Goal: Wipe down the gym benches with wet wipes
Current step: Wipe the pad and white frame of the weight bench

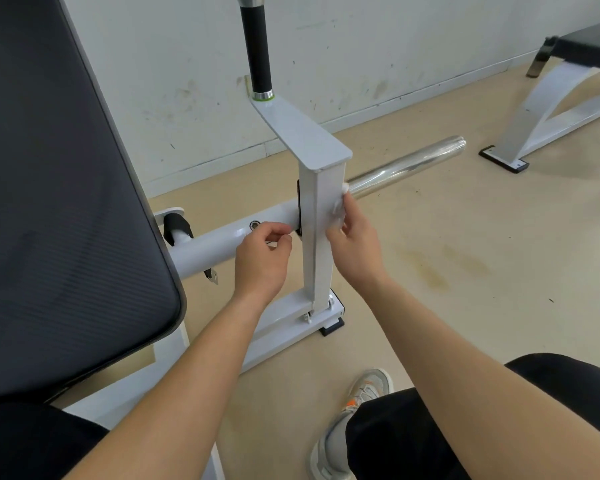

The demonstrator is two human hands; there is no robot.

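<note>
A crumpled wet wipe (338, 207), centre frame, is pinched in the right hand (355, 233) against the bench's white upright post (317, 244). The left hand (262, 258) curls at the horizontal tube (208, 247); whether it pinches anything is unclear. Frame-wiping appears under way, and the chrome sleeve (406, 168) likely calls for a reach next. No legible branding.

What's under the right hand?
A crumpled white wipe, pressed by the right hand against the post, beside the chrome bar. The hand covers part of the wipe; the post face beneath is hidden.
</note>
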